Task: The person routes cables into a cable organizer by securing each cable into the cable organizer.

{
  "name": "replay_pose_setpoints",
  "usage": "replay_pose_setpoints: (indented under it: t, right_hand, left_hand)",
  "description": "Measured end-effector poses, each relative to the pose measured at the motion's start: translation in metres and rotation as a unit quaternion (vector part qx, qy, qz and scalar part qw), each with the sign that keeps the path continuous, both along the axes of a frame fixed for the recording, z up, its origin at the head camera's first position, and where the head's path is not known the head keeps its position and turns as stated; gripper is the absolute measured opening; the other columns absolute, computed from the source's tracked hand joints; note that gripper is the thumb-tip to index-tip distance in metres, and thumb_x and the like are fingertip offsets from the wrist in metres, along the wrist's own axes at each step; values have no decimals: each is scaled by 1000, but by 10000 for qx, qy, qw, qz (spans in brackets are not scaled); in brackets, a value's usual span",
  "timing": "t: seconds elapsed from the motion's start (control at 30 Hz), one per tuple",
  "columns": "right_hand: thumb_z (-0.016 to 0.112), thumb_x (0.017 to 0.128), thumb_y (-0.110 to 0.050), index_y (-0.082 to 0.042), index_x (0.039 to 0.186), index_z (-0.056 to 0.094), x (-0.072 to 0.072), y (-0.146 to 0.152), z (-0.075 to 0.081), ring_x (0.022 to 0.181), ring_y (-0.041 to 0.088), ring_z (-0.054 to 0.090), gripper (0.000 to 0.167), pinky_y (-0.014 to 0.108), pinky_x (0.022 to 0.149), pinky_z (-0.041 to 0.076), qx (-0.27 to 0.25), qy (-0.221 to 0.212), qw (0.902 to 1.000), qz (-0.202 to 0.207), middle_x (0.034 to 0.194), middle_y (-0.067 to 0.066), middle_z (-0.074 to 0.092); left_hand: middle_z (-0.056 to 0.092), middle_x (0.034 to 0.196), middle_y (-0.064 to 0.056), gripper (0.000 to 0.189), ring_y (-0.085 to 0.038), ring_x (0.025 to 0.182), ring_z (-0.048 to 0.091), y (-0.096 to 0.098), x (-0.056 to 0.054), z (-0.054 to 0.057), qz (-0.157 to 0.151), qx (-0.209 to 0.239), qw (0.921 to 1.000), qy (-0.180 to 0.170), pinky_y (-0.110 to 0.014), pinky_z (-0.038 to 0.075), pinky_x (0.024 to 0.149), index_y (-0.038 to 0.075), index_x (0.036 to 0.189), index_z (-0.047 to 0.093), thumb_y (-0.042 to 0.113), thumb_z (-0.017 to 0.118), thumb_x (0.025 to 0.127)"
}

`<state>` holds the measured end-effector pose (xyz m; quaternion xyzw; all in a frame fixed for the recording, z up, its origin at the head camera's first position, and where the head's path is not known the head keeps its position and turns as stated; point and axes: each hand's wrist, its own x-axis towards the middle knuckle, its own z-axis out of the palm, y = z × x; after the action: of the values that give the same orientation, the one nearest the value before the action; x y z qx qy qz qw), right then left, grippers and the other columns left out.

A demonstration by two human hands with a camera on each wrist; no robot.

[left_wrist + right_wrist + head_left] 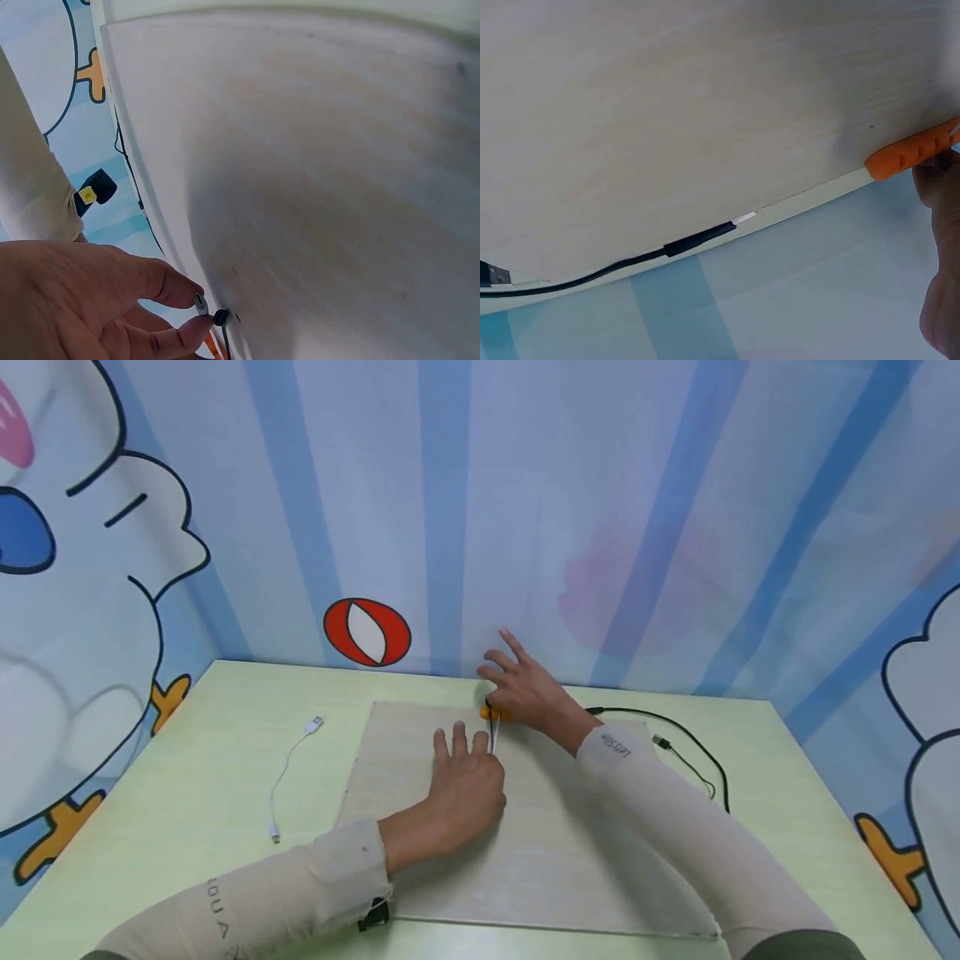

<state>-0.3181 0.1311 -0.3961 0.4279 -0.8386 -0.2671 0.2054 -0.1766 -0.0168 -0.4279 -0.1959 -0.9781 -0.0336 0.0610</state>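
Observation:
An orange ridged cable holder [491, 713] sits at the far edge of the beige board [555, 860]. A thin white cable [497, 731] and a black cable [491, 727] run from it toward my left hand [468, 789]. In the left wrist view, thumb and index finger pinch a small plug [200, 304] with a metal tip; a black plug [220, 317] hangs just beside it. My right hand [528, 693] is at the holder, thumb and index finger pinching the black cable's far end behind it, other fingers spread. That pinch is partly hidden.
A short white USB cable [281, 777] lies left of the board. To the right are a thicker black cable [690, 739] and a thin USB cable with a dark plug [662, 742]. A patterned blue curtain [495, 527] stands right behind the table's back edge.

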Motion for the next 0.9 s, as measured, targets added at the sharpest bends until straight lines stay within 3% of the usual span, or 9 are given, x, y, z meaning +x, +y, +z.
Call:
replay_pose_setpoints:
  t: [0.13,0.2,0.27,0.4,0.47,0.53,0.6,0.77,0.9]
  right_hand:
    - [91,96,-15,-27,107,90,-1,8,-2,151,29,55,16,62,141,25,-293,-260,9992,45,151,0,71]
    - [90,97,-13,-28,110,90,-2,11,-3,151,30,56,19,60,140,28,-410,-379,9984,50,152,1,71]
    - [88,99,-12,-28,114,90,-2,13,-3,150,31,56,22,60,138,31,-519,-490,9974,43,152,2,72]
    - [85,100,-9,-29,119,89,-2,13,-3,149,32,57,27,58,135,37,-669,-686,9954,22,152,3,72]
    - [83,102,-8,-28,120,88,-1,14,-3,149,32,57,27,57,133,38,-730,-836,9938,-3,151,4,72]
    - [82,102,-9,-28,120,88,-2,15,-3,148,33,58,26,57,132,39,-860,-1032,9909,-35,150,4,73]
    - [82,103,-10,-27,118,88,-2,16,-4,148,34,58,24,57,131,40,-1040,-1221,9870,-70,149,5,73]
    - [83,101,-13,-27,115,88,-1,18,-4,147,33,59,20,57,129,42,-1334,-1375,9815,-67,147,5,74]
    - [83,102,-13,-26,114,87,1,18,-3,146,33,60,18,56,128,44,-1363,-1332,9817,-36,148,6,73]
  left_hand:
    - [67,141,-23,31,-56,157,48,2,15,25,52,-236,9996,-113,-75,37,126,1,102,85,32,84,99]
    - [67,141,-23,32,-56,157,48,2,16,27,48,-245,9996,-118,-75,37,126,0,104,85,32,84,99]
    - [66,142,-26,35,-59,158,45,0,10,16,-6,-4,9999,-136,-78,33,127,-3,104,84,32,85,98]
    - [65,142,-27,39,-63,159,41,-3,-10,-25,-117,269,9995,71,-82,30,127,-3,102,84,36,86,95]
    - [66,142,-25,39,-61,159,42,-2,-7,-23,-78,124,9999,73,-82,31,126,-1,103,84,38,87,95]
    - [67,142,-23,38,-59,157,46,-1,3,-7,-7,-78,10000,57,-80,35,125,1,103,85,38,86,96]
    - [67,143,-23,40,-59,158,45,-1,2,-9,-1,-100,9999,54,-80,34,126,0,104,85,39,86,96]
    - [66,144,-26,41,-60,161,41,-6,-14,-43,-106,177,9995,222,-83,27,128,-1,107,85,38,84,97]
    - [67,142,-27,39,-61,159,43,-7,-12,-43,-145,243,9993,247,-84,28,127,-3,107,84,35,84,97]
